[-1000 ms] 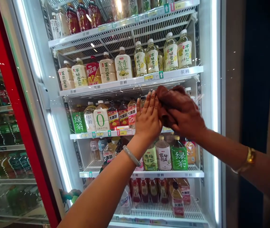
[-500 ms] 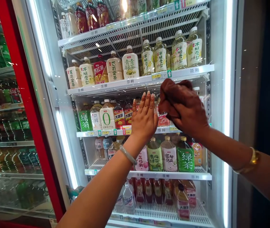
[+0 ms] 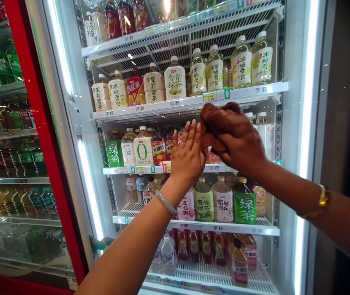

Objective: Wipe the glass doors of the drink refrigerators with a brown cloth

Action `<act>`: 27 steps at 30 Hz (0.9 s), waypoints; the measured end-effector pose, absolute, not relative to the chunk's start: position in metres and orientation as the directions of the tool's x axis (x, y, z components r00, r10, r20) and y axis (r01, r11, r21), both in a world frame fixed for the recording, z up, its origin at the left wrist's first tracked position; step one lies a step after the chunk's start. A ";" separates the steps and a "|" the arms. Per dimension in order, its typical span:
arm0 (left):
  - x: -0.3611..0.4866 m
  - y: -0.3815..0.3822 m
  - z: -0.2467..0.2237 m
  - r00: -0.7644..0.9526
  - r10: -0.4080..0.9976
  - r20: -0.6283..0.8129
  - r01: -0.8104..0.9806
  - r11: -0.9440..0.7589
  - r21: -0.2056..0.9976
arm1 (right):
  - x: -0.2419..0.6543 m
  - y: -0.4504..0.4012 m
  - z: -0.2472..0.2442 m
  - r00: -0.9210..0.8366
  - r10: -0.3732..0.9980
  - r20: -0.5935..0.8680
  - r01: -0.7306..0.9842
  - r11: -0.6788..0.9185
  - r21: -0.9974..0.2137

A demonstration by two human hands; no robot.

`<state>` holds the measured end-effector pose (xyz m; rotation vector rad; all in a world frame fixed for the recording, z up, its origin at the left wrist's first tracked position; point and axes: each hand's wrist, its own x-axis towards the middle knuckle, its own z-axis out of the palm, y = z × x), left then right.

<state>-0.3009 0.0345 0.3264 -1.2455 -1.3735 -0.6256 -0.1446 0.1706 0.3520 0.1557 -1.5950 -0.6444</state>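
Note:
My left hand [image 3: 187,157] lies flat, fingers stretched upward, apparently against the glass door of a lit drinks fridge. A pale bangle [image 3: 165,203] circles that wrist. Bunched in my right hand [image 3: 243,143] is a dark brown cloth [image 3: 213,123], its fingers wrapped round it just right of my left fingertips. A gold bracelet [image 3: 323,197] sits on the right wrist. Behind both hands, the middle shelf [image 3: 132,169] holds bottles, including a white one marked 0 [image 3: 142,149] and a green-labelled one [image 3: 114,152]. My hands hide several bottles there.
Pear-drink bottles [image 3: 240,63] stand on the shelf above. Tea bottles [image 3: 204,200] line the shelf below. A red door frame [image 3: 44,151] divides off another stocked fridge at left. Bright light strips [image 3: 308,123] run up the fridge's sides.
My right hand has slid left with the cloth, closer to my left hand. The left hand stays flat. The view has turned slightly, so the shelves appear farther right.

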 end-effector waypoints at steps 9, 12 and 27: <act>-0.312 0.017 0.324 0.172 0.338 0.925 0.908 0.309 -0.282 | -0.108 0.183 0.318 -0.300 -0.604 0.739 0.205 0.715 0.668; -0.312 0.020 0.324 0.171 0.328 0.929 0.913 0.302 -0.274 | -0.119 0.185 0.346 -0.173 -0.486 0.857 0.292 0.806 0.516; -0.333 -0.002 0.321 0.149 0.341 0.928 0.903 0.335 -0.268 | -0.128 0.173 0.332 -0.243 -0.599 0.763 0.228 0.729 0.646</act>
